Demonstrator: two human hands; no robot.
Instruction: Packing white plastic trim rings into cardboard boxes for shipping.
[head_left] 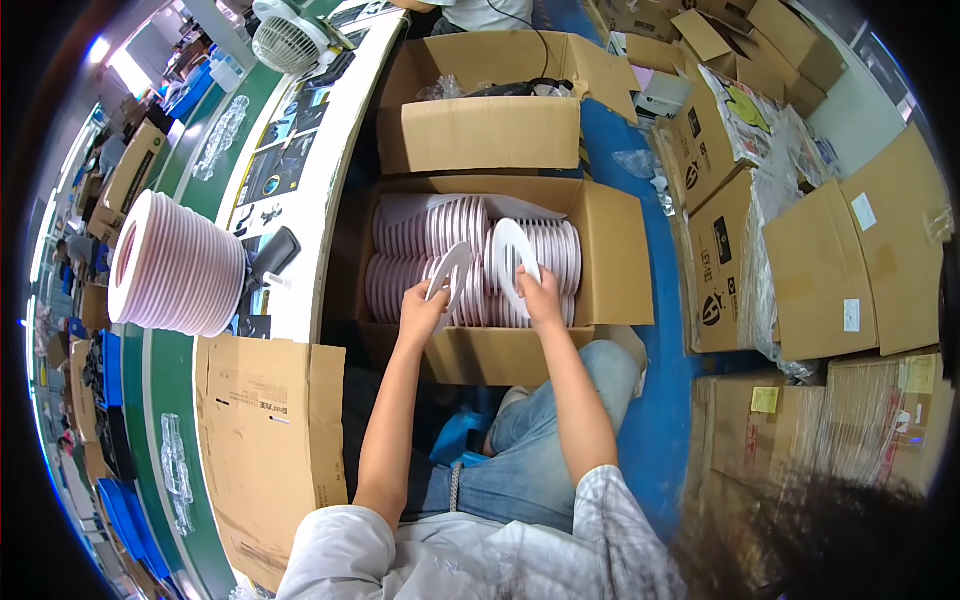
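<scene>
Each of my hands grips a flat white ring with an oval-looking hole. My left hand is closed on the edge of one white ring, held tilted. My right hand pinches the rim of another white ring, which faces the first with a gap between them. Both rings are above an open cardboard box in front of me. Inside it, pinkish-white rings stand on edge in packed rows, with a pale sheet along the far side.
At left, a tall stack of pinkish-white rings is on the bench beside a black device. A fan stands farther off. Another open box lies beyond mine. Cartons line the right; a flattened cardboard piece is near my left arm.
</scene>
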